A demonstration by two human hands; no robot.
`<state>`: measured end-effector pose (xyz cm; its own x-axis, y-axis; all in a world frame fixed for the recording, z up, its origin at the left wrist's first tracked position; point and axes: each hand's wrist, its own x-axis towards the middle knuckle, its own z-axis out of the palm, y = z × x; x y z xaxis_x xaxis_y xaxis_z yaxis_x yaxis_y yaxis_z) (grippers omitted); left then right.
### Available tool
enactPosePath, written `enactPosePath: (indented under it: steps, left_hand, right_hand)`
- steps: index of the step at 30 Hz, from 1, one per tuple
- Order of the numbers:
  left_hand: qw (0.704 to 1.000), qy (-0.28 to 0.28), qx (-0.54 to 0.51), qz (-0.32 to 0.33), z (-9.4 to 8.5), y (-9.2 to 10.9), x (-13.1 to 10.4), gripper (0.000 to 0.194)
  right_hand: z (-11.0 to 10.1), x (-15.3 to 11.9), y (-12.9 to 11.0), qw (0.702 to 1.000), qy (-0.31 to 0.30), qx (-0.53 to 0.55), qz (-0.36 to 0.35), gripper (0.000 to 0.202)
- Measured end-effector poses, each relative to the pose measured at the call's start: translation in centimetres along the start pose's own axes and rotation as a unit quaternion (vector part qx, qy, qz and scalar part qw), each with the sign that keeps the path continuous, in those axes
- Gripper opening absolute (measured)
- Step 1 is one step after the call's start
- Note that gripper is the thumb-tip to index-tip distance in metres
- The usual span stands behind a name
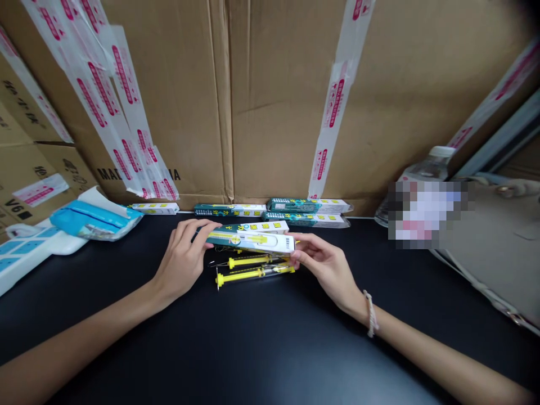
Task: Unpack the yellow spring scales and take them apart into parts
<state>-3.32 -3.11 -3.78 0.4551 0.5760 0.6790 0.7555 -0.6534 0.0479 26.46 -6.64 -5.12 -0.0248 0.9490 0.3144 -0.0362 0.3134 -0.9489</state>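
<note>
A narrow green and white box (253, 241) spans the space between my two hands. My left hand (184, 250) grips its left end from above, and my right hand (323, 264) pinches its right end, at the barcode. Just behind it lies a similar box (264, 226), partly covered. Yellow spring scales with metal hooks lie on the black table below the held box; the front one (240, 277) points sideways, and another (248, 261) is right behind it, its right end near my right fingers.
Several slim boxes (230, 210) line the foot of a large cardboard carton (278, 112). On the left, a blue packet (101, 216) rests by a white and blue object (25, 256). A plastic bottle (430, 166) and a beige bag (489, 247) stand at right.
</note>
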Motion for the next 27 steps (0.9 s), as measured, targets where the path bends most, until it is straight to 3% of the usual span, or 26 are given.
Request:
enactPosePath:
  steps: [8, 15, 19, 27]
  left_hand:
    - [1.000, -0.007, -0.003, -0.001, -0.06, -0.18, 0.01, 0.041]
    - [0.999, -0.045, 0.028, -0.005, 0.00, -0.02, -0.29, 0.034]
    - [0.997, -0.046, 0.057, -0.022, 0.26, -0.06, -0.17, 0.056]
    - [0.996, -0.050, 0.078, -0.015, 0.25, -0.05, -0.19, 0.046]
  right_hand:
    - [-0.10, -0.08, 0.12, 0.998, 0.007, -0.055, -0.023, 0.035]
    - [-0.44, -0.22, 0.45, 0.989, 0.069, -0.121, -0.042, 0.027]
    - [-0.30, -0.13, 0.49, 0.992, 0.045, -0.111, -0.045, 0.027]
    - [-0.12, 0.06, 0.54, 0.997, 0.033, -0.066, -0.020, 0.031]
